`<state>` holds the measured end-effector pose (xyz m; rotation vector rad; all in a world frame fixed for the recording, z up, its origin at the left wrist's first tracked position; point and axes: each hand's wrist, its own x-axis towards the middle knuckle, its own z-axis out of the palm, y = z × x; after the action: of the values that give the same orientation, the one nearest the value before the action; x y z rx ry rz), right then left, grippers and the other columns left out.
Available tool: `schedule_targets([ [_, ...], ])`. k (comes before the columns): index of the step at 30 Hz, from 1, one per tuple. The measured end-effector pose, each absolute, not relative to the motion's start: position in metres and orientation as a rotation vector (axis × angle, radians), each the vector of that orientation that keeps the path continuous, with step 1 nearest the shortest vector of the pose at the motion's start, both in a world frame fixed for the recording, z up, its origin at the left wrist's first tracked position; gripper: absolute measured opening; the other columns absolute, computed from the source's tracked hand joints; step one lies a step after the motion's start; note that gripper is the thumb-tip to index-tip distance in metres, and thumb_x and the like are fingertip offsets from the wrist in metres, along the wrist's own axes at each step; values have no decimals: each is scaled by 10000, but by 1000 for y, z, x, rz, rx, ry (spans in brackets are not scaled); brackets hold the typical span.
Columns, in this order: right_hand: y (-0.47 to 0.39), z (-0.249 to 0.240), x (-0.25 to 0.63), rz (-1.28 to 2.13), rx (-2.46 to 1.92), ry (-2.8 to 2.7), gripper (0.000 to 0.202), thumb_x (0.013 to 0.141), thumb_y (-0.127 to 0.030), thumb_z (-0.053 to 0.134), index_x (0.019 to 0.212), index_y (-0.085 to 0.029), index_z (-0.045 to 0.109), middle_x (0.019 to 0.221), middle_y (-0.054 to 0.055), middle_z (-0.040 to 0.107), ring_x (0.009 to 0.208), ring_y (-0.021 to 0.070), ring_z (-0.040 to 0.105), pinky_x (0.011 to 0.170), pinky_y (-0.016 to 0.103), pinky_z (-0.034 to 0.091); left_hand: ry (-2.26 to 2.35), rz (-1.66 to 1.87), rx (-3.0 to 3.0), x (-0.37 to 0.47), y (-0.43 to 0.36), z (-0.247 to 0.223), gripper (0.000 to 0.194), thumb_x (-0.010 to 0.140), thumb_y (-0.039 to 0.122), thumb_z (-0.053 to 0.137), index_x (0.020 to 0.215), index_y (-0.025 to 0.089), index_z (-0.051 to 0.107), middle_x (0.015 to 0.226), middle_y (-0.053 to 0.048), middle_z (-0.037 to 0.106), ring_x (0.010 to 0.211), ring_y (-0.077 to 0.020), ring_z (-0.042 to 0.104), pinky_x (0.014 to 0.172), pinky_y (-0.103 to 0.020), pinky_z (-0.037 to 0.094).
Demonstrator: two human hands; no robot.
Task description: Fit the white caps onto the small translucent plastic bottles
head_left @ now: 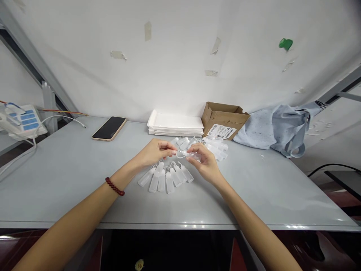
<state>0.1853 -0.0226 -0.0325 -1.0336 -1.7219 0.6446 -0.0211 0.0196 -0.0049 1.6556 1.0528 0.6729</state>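
In front of the stacked white items, my right hand (205,161) grips a small translucent plastic bottle (194,155) that lies sideways with its neck toward the left. A thin white loop (180,156) hangs at that neck. Facing it, my left hand (158,151) is closed in a pinch at a thin, shiny piece by the bottle's neck; what exactly its fingertips hold is too small to make out. Below both hands, several similar bottles (169,182) lie fanned out on the table. More bottles (217,150) lie behind my right hand, partly hidden.
Along the wall stand a stack of white trays or envelopes (176,130) and an open cardboard box (225,116). Grey-blue cloth (267,126) lies at the right. A phone (109,128), a white cable (60,116) and a power strip (26,120) are on the left of the grey table (70,188).
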Motion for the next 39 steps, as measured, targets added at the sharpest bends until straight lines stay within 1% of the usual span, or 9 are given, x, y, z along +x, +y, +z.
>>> schedule_targets([
  [7,-24,-31,184,677,-1050,-1725,109,768,-230,642,875,-234,622,927,39,569,914,187,566,837,358,473,1056,664,1666,-20,19,-4,236,719,357,651,844,161,687,753,-26,651,617,-124,552,549,-231,437],
  [17,-24,-31,184,712,-1059,-1711,111,765,-240,654,870,-226,621,919,35,566,903,182,564,830,347,468,1009,669,1667,-21,19,-6,220,714,348,662,817,155,677,769,-29,650,669,-135,557,579,-235,437],
  [23,-24,-30,184,710,-1070,-1706,114,759,-253,658,865,-229,624,917,32,580,910,185,571,848,358,468,1033,661,1694,-20,17,-3,245,715,369,652,821,149,675,773,-36,646,625,-127,538,545,-231,413],
  [28,-24,-30,185,725,-1068,-1702,109,761,-243,651,866,-228,623,912,30,581,901,182,573,845,354,467,1029,672,1672,-20,17,-3,222,714,356,658,805,154,674,740,-18,631,593,-113,526,535,-228,409],
  [34,-24,-29,185,716,-1082,-1717,110,766,-229,647,873,-221,621,918,34,579,900,180,569,836,348,460,1008,676,1659,-20,17,-4,207,718,344,667,800,154,675,728,-10,623,596,-107,528,535,-227,408],
  [39,-24,-29,185,727,-1079,-1722,106,768,-247,649,865,-221,619,914,35,579,903,183,566,844,353,458,1006,683,1686,-20,16,-4,209,716,352,670,787,155,676,728,-14,632,597,-111,530,542,-234,406],
])
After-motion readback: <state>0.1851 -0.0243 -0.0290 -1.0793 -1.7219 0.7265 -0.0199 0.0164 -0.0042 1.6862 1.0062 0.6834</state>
